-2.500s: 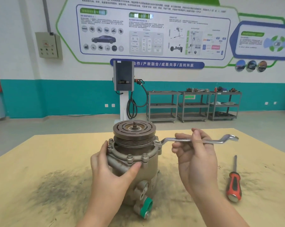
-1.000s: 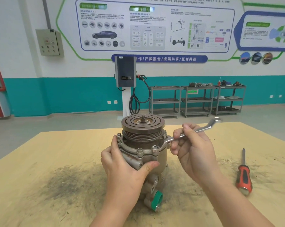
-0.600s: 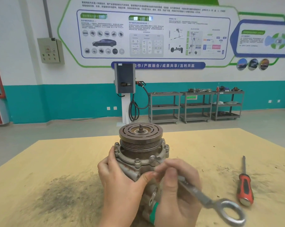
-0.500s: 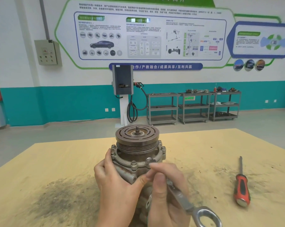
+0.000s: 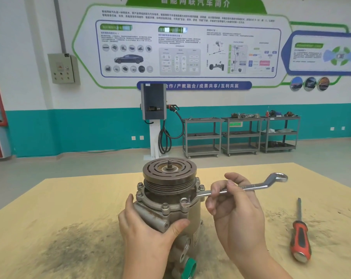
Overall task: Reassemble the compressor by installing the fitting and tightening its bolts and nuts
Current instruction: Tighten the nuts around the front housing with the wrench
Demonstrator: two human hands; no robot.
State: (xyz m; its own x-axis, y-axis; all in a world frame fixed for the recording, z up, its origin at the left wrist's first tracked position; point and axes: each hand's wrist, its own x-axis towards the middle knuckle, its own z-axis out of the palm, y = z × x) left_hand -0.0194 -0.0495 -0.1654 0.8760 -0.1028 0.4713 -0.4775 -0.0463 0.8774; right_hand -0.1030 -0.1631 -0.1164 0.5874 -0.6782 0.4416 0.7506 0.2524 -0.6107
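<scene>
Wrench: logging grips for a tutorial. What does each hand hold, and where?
Right hand holds the wrench mid-shank; left hand grips the compressor body's front.

Grey cast-metal compressor with brown slotted pulley face, green port cap, shiny silver ring spanner, red-and-black-handled screwdriver, tan board tabletop smudged dark grey

Bright, even daylight-like light fills the room, with no strong source in view. Shadows are soft: a faint one lies under the red-and-black screwdriver on the yellow wooden desk, and another beneath the grey metal compressor with its dark grooved pulley. The bent chrome ring spanner shows small glints. Wide-angle distortion bends the walls and the white-and-green wall poster near the edges. Its small print is too soft to read. The hands look sharp, without motion blur
</scene>
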